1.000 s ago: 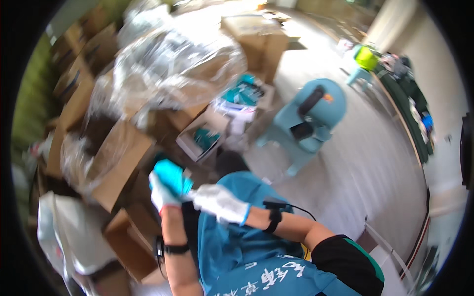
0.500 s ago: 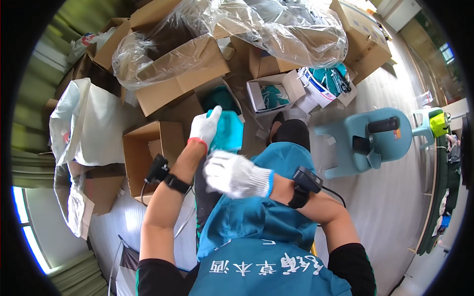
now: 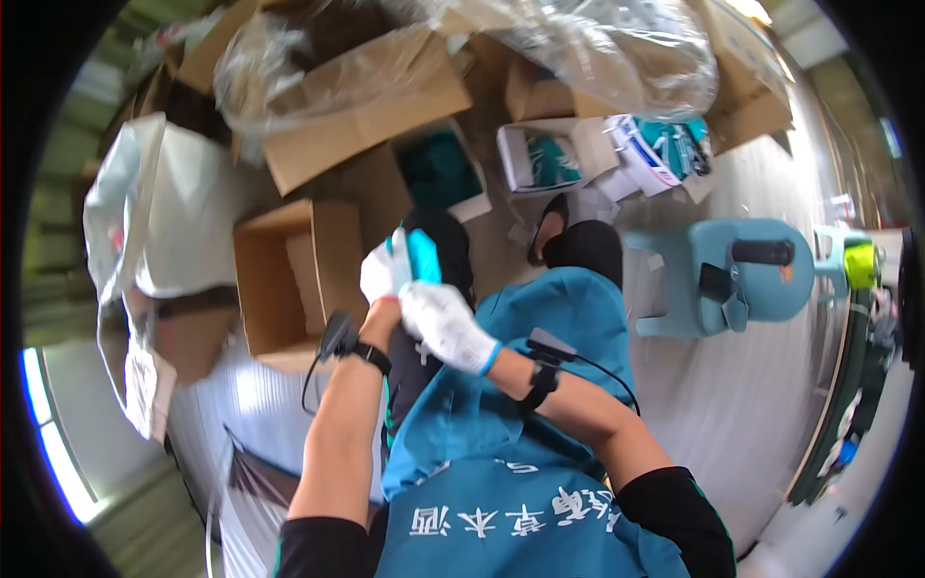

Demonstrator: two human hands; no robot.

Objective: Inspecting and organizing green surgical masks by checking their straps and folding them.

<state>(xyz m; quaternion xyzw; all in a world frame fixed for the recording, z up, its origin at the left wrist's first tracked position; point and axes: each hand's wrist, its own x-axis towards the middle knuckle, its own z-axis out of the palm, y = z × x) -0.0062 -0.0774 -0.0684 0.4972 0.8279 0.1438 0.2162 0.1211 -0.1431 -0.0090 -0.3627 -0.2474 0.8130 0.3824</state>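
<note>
A flat, shiny teal piece (image 3: pixel 422 258) is held above my lap, tilted nearly edge-on; its exact kind does not show. My left hand (image 3: pixel 379 274), in a white knit glove, is closed round its left side with the thumb up along it. From the right, my right hand (image 3: pixel 446 326), also in a white glove, reaches to the lower end of the piece, its fingers bent and closed there. Motion blurs the fingertips. Just beyond, an open carton (image 3: pixel 469 209) holds dark teal items (image 3: pixel 438 169).
An empty brown carton (image 3: pixel 275 284) stands at my left, beside a big white sack (image 3: pixel 183 217). Ahead are a plastic-lined carton (image 3: pixel 366 125), a small white box (image 3: pixel 540 159) and a box of teal pieces (image 3: pixel 641 164). A blue plastic chair (image 3: pixel 771 289) stands right.
The teal piece has turned from facing up to nearly edge-on. My right hand has come up to its lower end. The whole view has shifted a little.
</note>
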